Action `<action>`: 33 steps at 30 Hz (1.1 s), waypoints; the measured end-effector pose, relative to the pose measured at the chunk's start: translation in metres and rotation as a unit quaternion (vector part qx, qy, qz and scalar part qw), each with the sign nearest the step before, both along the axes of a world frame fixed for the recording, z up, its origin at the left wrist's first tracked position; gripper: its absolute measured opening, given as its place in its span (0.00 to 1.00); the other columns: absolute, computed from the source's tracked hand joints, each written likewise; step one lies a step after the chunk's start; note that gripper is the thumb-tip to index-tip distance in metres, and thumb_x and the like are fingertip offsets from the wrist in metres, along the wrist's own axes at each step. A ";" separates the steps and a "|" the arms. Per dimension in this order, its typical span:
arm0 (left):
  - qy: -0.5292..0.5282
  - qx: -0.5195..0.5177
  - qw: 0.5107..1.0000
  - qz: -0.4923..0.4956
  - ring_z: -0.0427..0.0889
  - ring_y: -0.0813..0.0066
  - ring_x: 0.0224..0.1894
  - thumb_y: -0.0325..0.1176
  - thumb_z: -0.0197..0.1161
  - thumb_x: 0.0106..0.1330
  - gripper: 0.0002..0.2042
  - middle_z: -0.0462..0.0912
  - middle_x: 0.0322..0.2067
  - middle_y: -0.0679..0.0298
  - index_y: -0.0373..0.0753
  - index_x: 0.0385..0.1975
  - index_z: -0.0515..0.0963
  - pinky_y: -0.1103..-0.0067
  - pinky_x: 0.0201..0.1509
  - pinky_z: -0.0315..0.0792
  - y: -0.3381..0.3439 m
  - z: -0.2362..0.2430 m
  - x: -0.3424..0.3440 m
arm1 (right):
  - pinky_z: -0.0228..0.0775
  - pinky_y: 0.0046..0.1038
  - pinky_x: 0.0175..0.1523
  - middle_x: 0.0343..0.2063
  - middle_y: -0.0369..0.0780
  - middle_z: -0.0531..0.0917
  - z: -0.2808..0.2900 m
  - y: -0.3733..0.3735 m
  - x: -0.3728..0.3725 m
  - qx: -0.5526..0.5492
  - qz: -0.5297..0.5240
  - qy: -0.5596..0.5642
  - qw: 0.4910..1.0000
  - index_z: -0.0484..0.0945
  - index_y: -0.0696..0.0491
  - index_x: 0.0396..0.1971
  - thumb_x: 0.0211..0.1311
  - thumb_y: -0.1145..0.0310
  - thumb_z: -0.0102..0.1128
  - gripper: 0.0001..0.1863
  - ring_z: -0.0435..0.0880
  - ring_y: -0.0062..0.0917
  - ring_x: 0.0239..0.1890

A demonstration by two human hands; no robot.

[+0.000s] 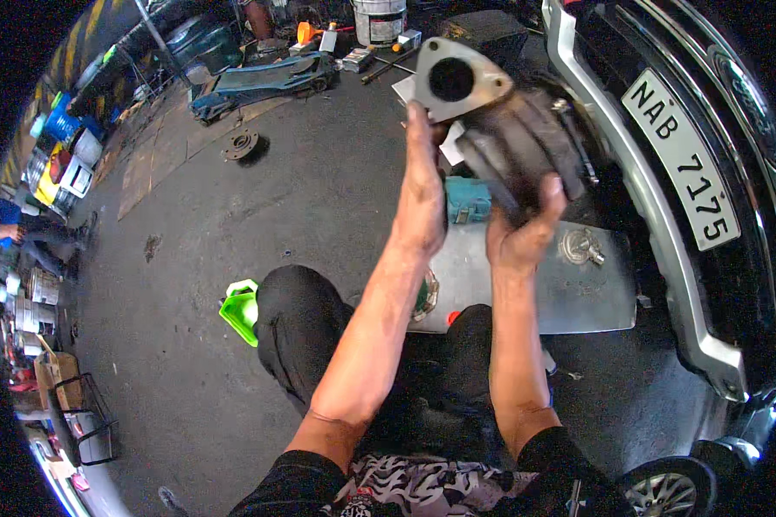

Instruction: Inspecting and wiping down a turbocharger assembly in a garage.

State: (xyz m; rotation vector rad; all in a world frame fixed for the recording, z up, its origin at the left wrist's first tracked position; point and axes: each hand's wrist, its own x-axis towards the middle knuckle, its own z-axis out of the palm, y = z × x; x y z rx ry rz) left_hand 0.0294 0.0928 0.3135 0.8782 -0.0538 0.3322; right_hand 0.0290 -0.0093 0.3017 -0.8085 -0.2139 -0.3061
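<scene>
Both my hands hold up a dark, rusty metal housing with a pale, roughly triangular flange plate [488, 84] at its left end. The flange has a large round hole and small corner holes. My left hand [422, 194] grips at the flange, thumb along its lower left edge. Under the housing [526, 138], my right hand [524, 228] is closed around its lower side. Motion blurs the housing, and I cannot tell whether the flange is loose or fixed to it. Below lies a silver metal panel [526, 297] bearing a small round metal part [582, 247] and a teal case [468, 200].
Close on the right stands a vehicle's bumper [642, 185]. A bright green tray [243, 312] sits beside my left knee. On the floor ahead lie a round hub [243, 145] and a blue creeper [263, 84]. A white bucket [379, 24] stands behind. Another person's hand [9, 233] shows far left.
</scene>
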 end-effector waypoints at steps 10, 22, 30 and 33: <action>0.489 0.638 0.594 0.022 0.67 0.39 0.59 0.46 0.69 0.55 0.29 0.56 0.64 0.44 0.39 0.54 0.72 0.52 0.57 0.70 0.068 -0.340 -0.020 | 0.67 0.48 0.63 0.59 0.46 0.71 0.030 -0.012 0.045 0.019 -0.093 -0.026 0.995 0.66 0.54 0.62 0.56 0.48 0.59 0.37 0.73 0.43 0.58; 0.385 0.436 0.812 0.038 0.81 0.51 0.43 0.28 0.55 0.56 0.18 0.79 0.39 0.43 0.30 0.47 0.73 0.66 0.47 0.75 0.020 -0.289 0.020 | 0.57 0.61 0.65 0.62 0.47 0.68 0.035 -0.023 0.076 0.026 -0.096 0.015 0.995 0.63 0.51 0.65 0.58 0.45 0.57 0.38 0.67 0.49 0.63; 0.101 -0.149 0.959 -0.217 0.82 0.66 0.46 0.41 0.58 0.66 0.21 0.81 0.45 0.56 0.35 0.55 0.69 0.69 0.53 0.77 -0.003 -0.034 0.003 | 0.66 0.47 0.62 0.57 0.45 0.74 0.039 -0.023 0.029 0.005 -0.086 -0.030 0.996 0.67 0.53 0.61 0.65 0.46 0.46 0.31 0.73 0.41 0.59; -0.033 -0.317 0.899 -0.301 0.81 0.67 0.48 0.56 0.51 0.69 0.29 0.80 0.48 0.57 0.36 0.57 0.69 0.68 0.55 0.76 -0.002 0.000 -0.031 | 0.64 0.48 0.64 0.58 0.45 0.73 0.022 -0.014 0.008 0.022 -0.026 -0.032 0.999 0.66 0.55 0.61 0.65 0.48 0.49 0.32 0.73 0.41 0.60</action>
